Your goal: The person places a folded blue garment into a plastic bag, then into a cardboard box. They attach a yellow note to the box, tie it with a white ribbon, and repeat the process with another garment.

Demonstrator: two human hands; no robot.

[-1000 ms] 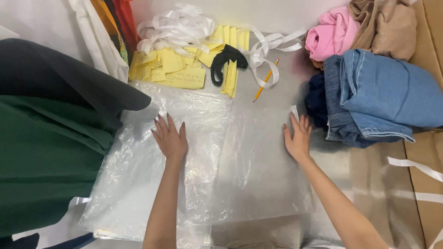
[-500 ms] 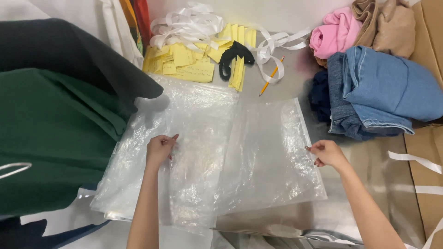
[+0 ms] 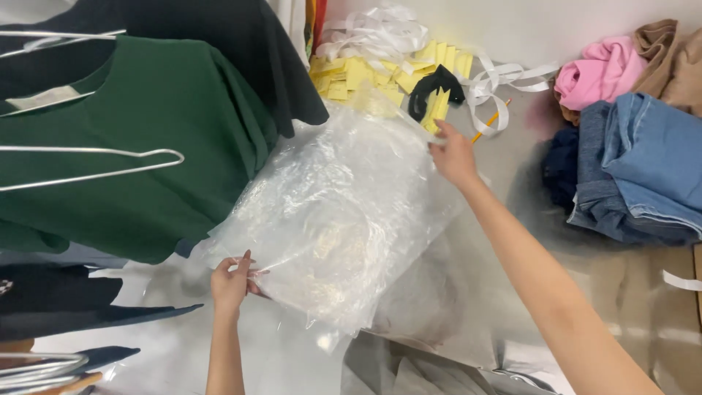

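Head view: a stack of clear plastic bags (image 3: pixel 344 212) is held tilted above the pale bench (image 3: pixel 512 29), lifted at two opposite edges so the sheets hang slack between the hands rather than lie flat. The left hand (image 3: pixel 232 284) grips the near lower edge; its fingers (image 3: pixel 245 265) are pressed together, pinching the film, with the bulk of the stack up and to the right of them. The right hand (image 3: pixel 453 155) grips the far upper corner; its fingers (image 3: pixel 439 133) are closed on the edge, and the stack falls below and to the left of them.

Just beyond the right fingers lie yellow paper strips (image 3: pixel 365 73), a black clip (image 3: pixel 433 84) and white ribbon (image 3: pixel 373 33). Folded jeans (image 3: pixel 643 168) sit well to the right. A green shirt (image 3: pixel 146 146) on a wire hanger (image 3: pixel 95 164) hangs above the left fingers, touching the stack's left edge
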